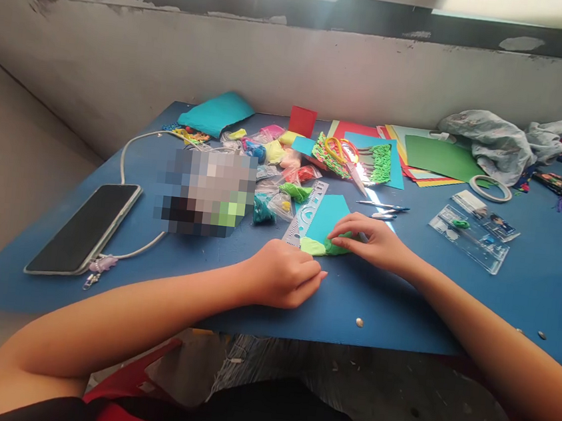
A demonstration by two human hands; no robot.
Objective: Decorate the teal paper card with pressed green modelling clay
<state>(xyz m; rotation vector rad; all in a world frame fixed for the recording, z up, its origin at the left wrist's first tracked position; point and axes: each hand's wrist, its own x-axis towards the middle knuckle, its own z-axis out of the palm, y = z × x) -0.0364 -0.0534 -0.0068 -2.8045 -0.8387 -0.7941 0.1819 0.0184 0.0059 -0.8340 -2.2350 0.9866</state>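
Observation:
A light blue card (329, 214) lies on the blue table (204, 273), with pale green clay (312, 247) and darker green clay (340, 249) along its near edge. My right hand (371, 241) rests over the darker green clay, its fingers apart and the fingertips touching it. Just in front of the card, my left hand (287, 275) is closed with thumb and finger pinched together; anything between them is too small to make out. A clear ruler (306, 216) lies along the card's left side, partly behind my left hand.
Bagged clay (295, 192), scissors (358, 175) and pens (384, 207) lie beyond the card. A phone (86, 227) with a white cable is at left. Coloured paper (437, 156), a tape roll (490, 188) and a clear case (469, 238) are at right.

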